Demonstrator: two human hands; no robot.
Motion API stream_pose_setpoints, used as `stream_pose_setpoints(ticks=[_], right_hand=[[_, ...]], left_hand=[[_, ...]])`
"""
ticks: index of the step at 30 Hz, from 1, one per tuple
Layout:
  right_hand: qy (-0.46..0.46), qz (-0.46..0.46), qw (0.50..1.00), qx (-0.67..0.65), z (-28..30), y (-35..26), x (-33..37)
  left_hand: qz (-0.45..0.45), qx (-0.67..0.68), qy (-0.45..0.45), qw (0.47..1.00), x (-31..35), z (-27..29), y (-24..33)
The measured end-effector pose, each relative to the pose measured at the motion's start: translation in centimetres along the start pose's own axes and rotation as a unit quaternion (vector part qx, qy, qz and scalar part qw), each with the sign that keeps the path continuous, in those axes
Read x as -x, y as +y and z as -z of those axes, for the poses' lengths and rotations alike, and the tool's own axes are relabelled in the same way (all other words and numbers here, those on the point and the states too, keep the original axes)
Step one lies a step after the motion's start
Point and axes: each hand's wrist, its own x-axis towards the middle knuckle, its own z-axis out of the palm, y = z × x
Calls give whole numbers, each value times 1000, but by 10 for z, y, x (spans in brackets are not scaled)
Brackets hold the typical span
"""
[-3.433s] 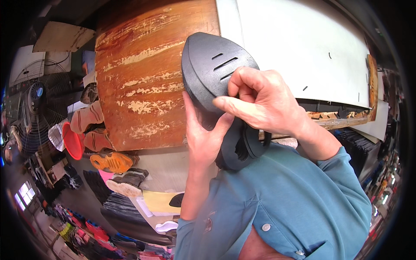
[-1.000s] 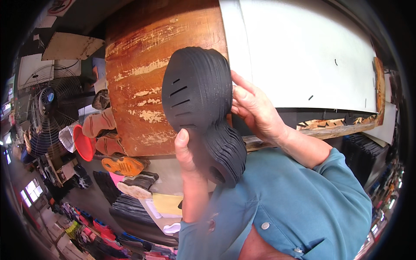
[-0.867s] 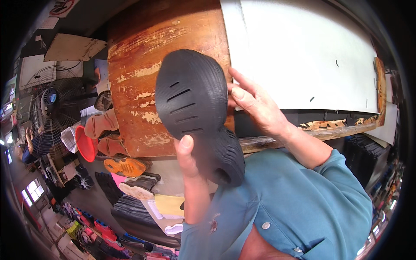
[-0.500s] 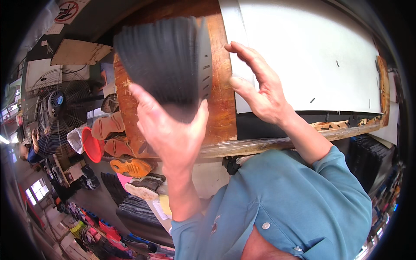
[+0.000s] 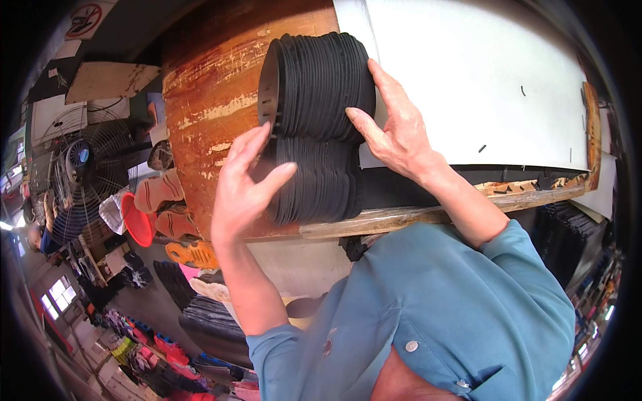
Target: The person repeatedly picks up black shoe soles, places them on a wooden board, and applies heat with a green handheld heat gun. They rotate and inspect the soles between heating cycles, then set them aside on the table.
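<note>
A thick row of black insole-shaped sheets [image 5: 321, 87] stands on edge on the wooden tabletop, its narrow waist and heel part toward me. The end sheet on the left shows a few small slots. My left hand [image 5: 244, 177] is beside the row's left end, its fingertips near the slotted sheet and its thumb over the lower part, fingers apart. My right hand [image 5: 401, 137] lies at the right end, fingers stretched along the last sheets and the thumb against their upper edges. Neither hand is wrapped round the row.
A large white board [image 5: 475, 87] with a few black scraps covers the right of the table. A wooden front edge [image 5: 414, 217] runs before me. Left of the table are a caged fan [image 5: 81, 155], a red round-rimmed item [image 5: 138, 219] and an orange sole [image 5: 192, 254].
The black sheets, blurred and gripped low by my left hand before, have turned so the slotted end faces left. They now stand nearer the white board. My left fingers have loosened; the right hand touches them.
</note>
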Motion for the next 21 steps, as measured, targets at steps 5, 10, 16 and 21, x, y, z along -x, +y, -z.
stream_pose_setpoints(ticks=[5, 10, 16, 21], right_hand=[[-39, -124, 986, -104, -3, -3, -5], [-50, -225, 961, -154, -4, -6, -6], [-66, -176, 974, -124, -4, -11, -7], [-93, -199, 965, -142, -7, -3, -13]], left_hand=[[60, 127, -70, 988, 14, 16, -20], [-40, -106, 115, 987, -6, -22, -56], [-38, -43, 156, 986, 14, -80, -66], [18, 9, 164, 986, 23, -92, -46]])
